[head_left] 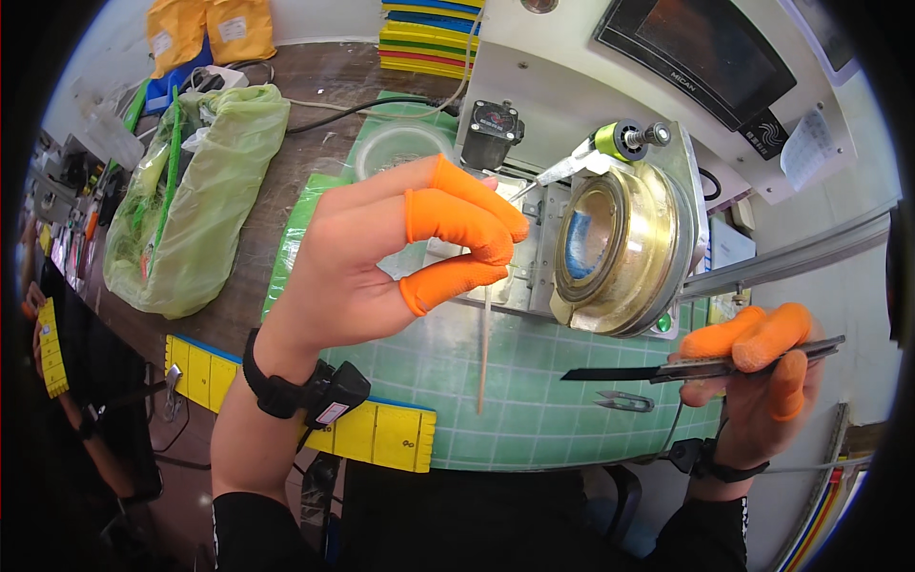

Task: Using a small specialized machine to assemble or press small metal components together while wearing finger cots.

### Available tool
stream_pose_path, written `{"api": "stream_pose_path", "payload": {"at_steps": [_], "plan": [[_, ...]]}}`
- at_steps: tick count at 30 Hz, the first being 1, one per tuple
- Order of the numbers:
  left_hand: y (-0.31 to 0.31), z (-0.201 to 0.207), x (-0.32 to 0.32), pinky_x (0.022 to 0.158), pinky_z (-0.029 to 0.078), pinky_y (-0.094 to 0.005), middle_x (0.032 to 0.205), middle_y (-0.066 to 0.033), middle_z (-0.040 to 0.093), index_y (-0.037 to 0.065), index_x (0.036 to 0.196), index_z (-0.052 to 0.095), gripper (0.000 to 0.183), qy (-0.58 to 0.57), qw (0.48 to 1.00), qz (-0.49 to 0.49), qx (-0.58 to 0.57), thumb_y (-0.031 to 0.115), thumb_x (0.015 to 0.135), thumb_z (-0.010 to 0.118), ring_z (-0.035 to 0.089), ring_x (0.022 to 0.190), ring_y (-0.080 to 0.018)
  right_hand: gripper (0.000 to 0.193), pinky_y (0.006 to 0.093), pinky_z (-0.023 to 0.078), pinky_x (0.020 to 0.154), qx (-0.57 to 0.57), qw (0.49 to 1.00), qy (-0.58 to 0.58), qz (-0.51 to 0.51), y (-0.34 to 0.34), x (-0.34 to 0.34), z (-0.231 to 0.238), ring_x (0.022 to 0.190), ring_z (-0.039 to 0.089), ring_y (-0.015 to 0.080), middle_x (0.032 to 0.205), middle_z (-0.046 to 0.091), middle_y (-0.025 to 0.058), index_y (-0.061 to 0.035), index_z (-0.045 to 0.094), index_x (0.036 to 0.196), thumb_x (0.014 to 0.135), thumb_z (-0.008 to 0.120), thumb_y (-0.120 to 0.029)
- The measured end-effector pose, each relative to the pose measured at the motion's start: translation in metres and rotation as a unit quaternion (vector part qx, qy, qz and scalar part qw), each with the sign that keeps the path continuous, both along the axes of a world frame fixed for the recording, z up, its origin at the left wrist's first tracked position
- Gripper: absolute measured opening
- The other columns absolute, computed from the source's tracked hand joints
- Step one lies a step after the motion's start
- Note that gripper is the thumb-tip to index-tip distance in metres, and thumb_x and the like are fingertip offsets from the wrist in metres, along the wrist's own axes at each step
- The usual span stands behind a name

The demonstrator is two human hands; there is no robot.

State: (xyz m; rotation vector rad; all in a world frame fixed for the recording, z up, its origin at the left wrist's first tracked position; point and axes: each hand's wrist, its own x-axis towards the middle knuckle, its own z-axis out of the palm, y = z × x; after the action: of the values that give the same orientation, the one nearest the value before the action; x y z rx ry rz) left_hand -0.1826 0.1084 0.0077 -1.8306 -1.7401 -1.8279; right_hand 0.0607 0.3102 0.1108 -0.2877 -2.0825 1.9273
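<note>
My left hand (367, 250) is raised over the green cutting mat (543, 381), in front of the machine. Orange finger cots cover its thumb and two fingers, whose tips are pinched together; whatever lies between them is too small or hidden to make out. Just below these fingertips a thin wooden stick (484, 357) shows, its upper end hidden by the hand. In my right hand (767, 357), also with orange finger cots, is a slim utility knife (701, 369), its dark blade pointing left. A small looped metal tool (624, 401) lies on the mat below the blade.
A machine with a round brass-coloured ring (629, 250) and a small black motor (492, 133) stands ahead. A yellow ruler strip (376, 434) runs along the near mat edge. To the left lies a pale green plastic bag (224, 205); a clear round dish (405, 148) sits farther back.
</note>
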Motion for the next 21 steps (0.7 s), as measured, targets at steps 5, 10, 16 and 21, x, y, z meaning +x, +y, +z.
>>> {"api": "stream_pose_path", "payload": {"at_steps": [5, 10, 16, 21], "plan": [[-0.002, 0.000, 0.000, 0.105, 0.055, -0.0527, 0.097, -0.0132, 0.076, 0.001, 0.095, 0.072, 0.019, -0.001, 1.000, -0.004, 0.006, -0.004, 0.079, 0.082, 0.074, 0.095, -0.0265, 0.052, 0.0435, 0.066, 0.067, 0.007, 0.995, 0.092, -0.039, -0.015, -0.020, -0.003, 0.072, 0.077, 0.0351, 0.098, 0.070, 0.0406, 0.0132, 0.063, 0.105, 0.091, 0.079, -0.034], [0.002, 0.000, 0.001, 0.104, 0.056, -0.0513, 0.097, -0.0133, 0.076, 0.002, 0.094, 0.072, 0.019, 0.001, 1.000, -0.010, 0.017, -0.004, 0.079, 0.082, 0.075, 0.094, -0.0268, 0.033, 0.0257, 0.051, 0.054, 0.205, 0.972, 0.093, -0.061, -0.015, -0.024, 0.006, 0.058, 0.066, 0.0191, 0.091, 0.071, 0.0266, 0.0021, 0.057, 0.108, 0.099, 0.067, -0.028], [0.000, 0.000, -0.001, 0.103, 0.057, -0.0504, 0.097, -0.0133, 0.075, 0.001, 0.095, 0.072, 0.019, -0.001, 1.000, -0.019, 0.022, -0.003, 0.080, 0.082, 0.075, 0.094, -0.0275, 0.036, 0.0391, 0.056, 0.069, 0.373, 0.918, 0.134, -0.019, -0.009, -0.046, 0.010, 0.070, 0.067, 0.0229, 0.086, 0.068, 0.0205, 0.0031, 0.060, 0.110, 0.101, 0.066, -0.031], [-0.001, -0.003, -0.002, 0.102, 0.057, -0.0497, 0.096, -0.0140, 0.074, 0.001, 0.096, 0.071, 0.020, 0.005, 0.999, -0.016, 0.027, -0.002, 0.080, 0.083, 0.075, 0.092, -0.0280, 0.038, 0.0632, 0.050, 0.103, 0.441, 0.880, 0.163, 0.070, -0.006, -0.073, -0.009, 0.087, 0.072, 0.0384, 0.080, 0.071, 0.0200, 0.0091, 0.066, 0.108, 0.093, 0.074, -0.025]]}}
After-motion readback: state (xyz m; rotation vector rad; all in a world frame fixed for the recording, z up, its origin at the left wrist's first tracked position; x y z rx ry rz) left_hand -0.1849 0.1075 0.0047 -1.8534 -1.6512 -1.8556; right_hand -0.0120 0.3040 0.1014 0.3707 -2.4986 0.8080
